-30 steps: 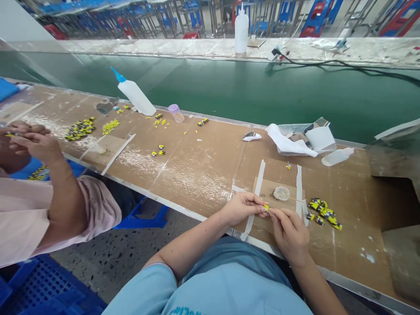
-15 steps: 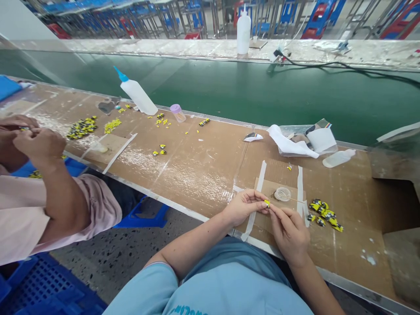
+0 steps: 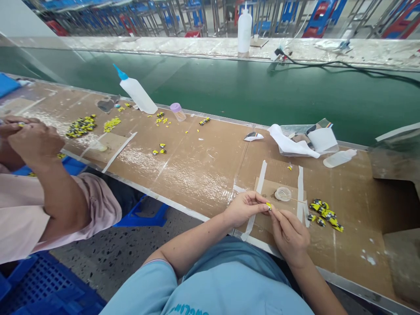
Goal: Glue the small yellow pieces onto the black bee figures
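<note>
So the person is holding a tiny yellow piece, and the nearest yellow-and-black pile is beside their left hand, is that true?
Not quite: the head view shows the nearest yellow-and-black pile beside the right hand, not the left hand. The tiny yellow piece is held, as you said.

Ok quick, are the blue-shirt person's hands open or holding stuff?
Left hand: closed, pinching a small yellow piece.
Right hand: closed, fingertips up against that piece; can't tell whether it grips it too.

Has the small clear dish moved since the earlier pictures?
No. The small clear dish sits at the same place between the two pale tape strips.
</note>
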The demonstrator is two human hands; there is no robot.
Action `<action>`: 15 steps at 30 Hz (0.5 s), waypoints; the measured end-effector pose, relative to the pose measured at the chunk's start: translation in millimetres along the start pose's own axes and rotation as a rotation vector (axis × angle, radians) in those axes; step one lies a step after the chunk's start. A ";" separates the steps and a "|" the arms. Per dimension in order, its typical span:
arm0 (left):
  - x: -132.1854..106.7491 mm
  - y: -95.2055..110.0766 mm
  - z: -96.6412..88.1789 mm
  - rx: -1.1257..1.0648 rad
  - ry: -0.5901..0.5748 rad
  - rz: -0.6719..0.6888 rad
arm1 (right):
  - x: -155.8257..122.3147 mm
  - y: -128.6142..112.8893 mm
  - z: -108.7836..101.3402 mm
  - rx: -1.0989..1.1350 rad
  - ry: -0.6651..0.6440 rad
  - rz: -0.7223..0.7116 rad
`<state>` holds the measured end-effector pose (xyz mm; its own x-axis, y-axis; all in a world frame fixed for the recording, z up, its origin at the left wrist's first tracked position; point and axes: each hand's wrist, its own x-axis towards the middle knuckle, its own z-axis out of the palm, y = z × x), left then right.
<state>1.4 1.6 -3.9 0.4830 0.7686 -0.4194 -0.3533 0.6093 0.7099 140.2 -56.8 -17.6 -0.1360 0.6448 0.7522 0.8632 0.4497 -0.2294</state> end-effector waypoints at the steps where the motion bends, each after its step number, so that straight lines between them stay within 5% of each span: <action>1: 0.2 -0.4 -0.3 0.003 0.001 -0.001 | -0.3 0.3 0.0 -0.007 0.000 -0.015; 15: 0.3 -2.2 -1.5 0.050 0.017 -0.013 | -3.6 5.1 -2.4 0.027 -0.051 -0.057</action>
<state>1.1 0.8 -6.5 0.4735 0.7641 -0.4381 -0.3060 0.6092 0.7316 146.3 -58.4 -20.0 -0.2098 0.6481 0.7321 0.8399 0.5028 -0.2044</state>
